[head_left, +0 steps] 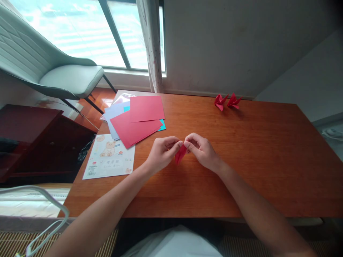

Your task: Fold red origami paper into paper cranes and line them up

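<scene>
We hold one small folded red paper (180,154) between both hands, just above the wooden table (254,164), over its near half. Our left hand (163,152) pinches the piece from its nine o'clock side, thumb and forefinger closed on its upper edge. Our right hand (201,150) pinches it from three o'clock in the same way, and the two sets of fingertips almost meet. The piece hangs down to a narrow point at six o'clock. At one o'clock from the hands, well apart and near the table's far edge, we count two folded red pieces side by side: the left figure (220,102) and the right figure (233,101). At ten o'clock lies a loose pile of flat paper with two red sheets (146,108) on top, one teal sheet (162,125) peeking from under them, and pale lilac sheets (114,112) beneath, too overlapped to count. At nine o'clock lies one bear-printed sheet (109,157). Off the table, one grey chair (69,76) stands at ten o'clock and one curtain (153,50) hangs at eleven.
</scene>
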A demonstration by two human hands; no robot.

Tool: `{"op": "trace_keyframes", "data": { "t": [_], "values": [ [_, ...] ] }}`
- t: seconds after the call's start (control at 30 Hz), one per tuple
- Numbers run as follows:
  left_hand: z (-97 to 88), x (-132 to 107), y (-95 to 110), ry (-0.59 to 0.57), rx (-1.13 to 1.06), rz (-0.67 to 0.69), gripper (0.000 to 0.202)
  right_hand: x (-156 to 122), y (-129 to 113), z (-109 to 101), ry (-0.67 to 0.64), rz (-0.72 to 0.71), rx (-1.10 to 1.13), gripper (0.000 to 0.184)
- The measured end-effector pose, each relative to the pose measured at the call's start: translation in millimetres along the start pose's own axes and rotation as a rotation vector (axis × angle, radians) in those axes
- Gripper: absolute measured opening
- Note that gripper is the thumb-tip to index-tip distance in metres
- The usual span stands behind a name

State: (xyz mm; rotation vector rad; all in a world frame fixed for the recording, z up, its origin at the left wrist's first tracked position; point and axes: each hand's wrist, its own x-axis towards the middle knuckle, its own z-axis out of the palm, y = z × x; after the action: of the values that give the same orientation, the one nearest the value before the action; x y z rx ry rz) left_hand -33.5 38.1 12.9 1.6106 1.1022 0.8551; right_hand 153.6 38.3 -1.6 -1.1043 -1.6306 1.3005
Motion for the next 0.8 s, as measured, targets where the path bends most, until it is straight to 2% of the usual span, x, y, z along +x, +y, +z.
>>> {"op": "trace_keyframes", "data": {
  "t": [0.2,0.47,0.6,0.8],
  "values": [
    [2.3,0,0,0.013,-0.192,-0.071,0.037,0,4,6,0.085,-0.013,0.036,0.022],
    [1.0,5,0,-0.046,-0.407,-0.173,0.031,3,10,5,0.221,-0.034,0.082,0.020],
    [0.3,4,0,-0.061,-0.401,-0.161,0.033,3,9,0,0.206,-0.027,0.035,0.016],
    [-1.0,4,1,-0.072,-0.350,-0.168,0.035,2,9,-3,0.099,-0.056,-0.063,0.026]
  ]
}}
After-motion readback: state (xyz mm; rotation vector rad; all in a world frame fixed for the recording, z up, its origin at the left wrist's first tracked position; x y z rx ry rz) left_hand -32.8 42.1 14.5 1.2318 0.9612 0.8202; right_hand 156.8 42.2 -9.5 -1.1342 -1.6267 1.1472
